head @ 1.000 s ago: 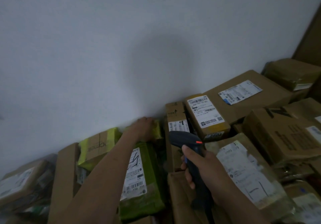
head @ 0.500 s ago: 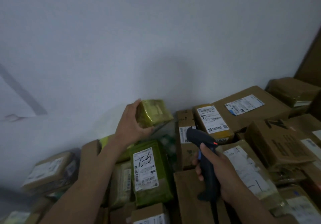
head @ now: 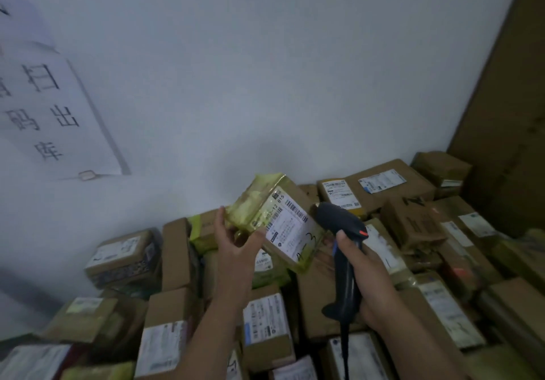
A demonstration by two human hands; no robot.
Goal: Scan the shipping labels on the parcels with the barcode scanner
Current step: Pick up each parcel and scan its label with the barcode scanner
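Note:
My left hand [head: 233,239] grips a small parcel wrapped in yellow-green tape [head: 265,208] and holds it up above the pile. Its white shipping label [head: 290,227] with barcodes faces me and tilts to the right. My right hand [head: 364,276] grips the handle of a dark barcode scanner [head: 342,241]. The scanner's head sits right beside the label's right edge, with a small red light on its side.
Several cardboard parcels with white labels [head: 380,182] fill the surface below, packed tight against a white wall [head: 265,69]. A paper sign with black characters [head: 44,108] hangs at the left. A brown board [head: 513,114] stands at the right.
My left hand lifted the yellow-green parcel off the pile and turned it so its label faces me. The scanner moved up close to the label. The camera tilted upward.

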